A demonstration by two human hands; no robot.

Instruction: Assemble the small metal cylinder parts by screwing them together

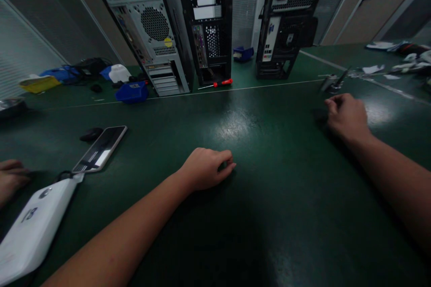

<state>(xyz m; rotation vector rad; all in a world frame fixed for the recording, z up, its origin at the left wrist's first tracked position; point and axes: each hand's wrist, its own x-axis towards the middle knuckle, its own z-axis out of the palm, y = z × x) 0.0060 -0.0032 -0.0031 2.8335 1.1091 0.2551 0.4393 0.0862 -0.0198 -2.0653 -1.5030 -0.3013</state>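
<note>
My left hand [209,168] rests on the green tabletop [269,143], fingers curled in and thumb near the index finger. A small gap shows between them with nothing visible in it. My right hand [348,116] is at the right, a little above the tabletop, with its thumb and fingertips drawn together. What they pinch, if anything, I cannot make out. Just beyond it stands a small metal item with a dark, thin tool [335,84], blurred. A red-handled screwdriver [222,83] lies farther back, in front of the middle computer case [225,31].
A silver computer case [153,22] and a black one [286,40] flank the middle case. Blue bins [132,92] sit near them. At left are a phone [101,149], a white power bank-like device [40,224], a black mouse-like object [90,134] and another person's hand [11,179].
</note>
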